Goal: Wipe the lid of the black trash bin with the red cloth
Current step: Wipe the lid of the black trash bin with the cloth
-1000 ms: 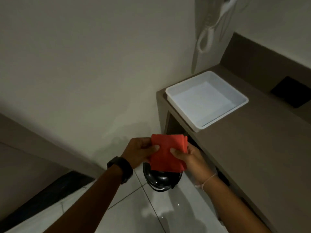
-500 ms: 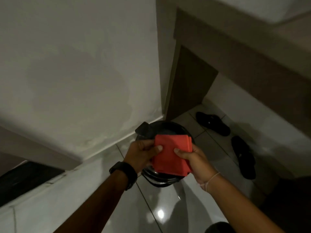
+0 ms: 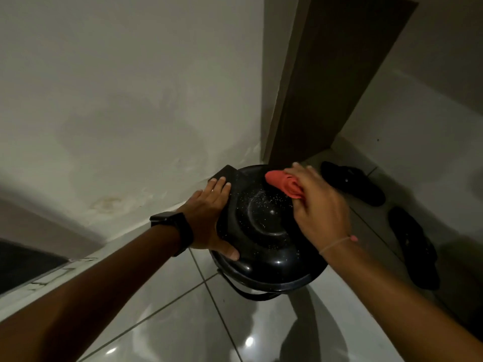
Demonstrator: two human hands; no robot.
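The black trash bin stands on the floor against the wall, and its round domed lid [image 3: 264, 226] is speckled with pale dust. My left hand [image 3: 209, 218] lies flat on the lid's left side, fingers spread toward the hinge block, thumb on the near rim. My right hand [image 3: 318, 207] is closed on the bunched red cloth [image 3: 285, 184] and presses it onto the far right part of the lid. Most of the cloth is hidden under my palm.
A pale wall [image 3: 130, 100] runs behind the bin. A brown cabinet panel [image 3: 326, 82] rises right behind it. Two black sandals [image 3: 352, 186] [image 3: 413, 246] lie on the glossy tiled floor [image 3: 209, 322] to the right. A wire handle hangs below the bin's near side.
My head has dropped closer to the bin. My left hand let go of the cloth and settled on the lid. My right hand bunched the cloth and brought it down onto the lid.
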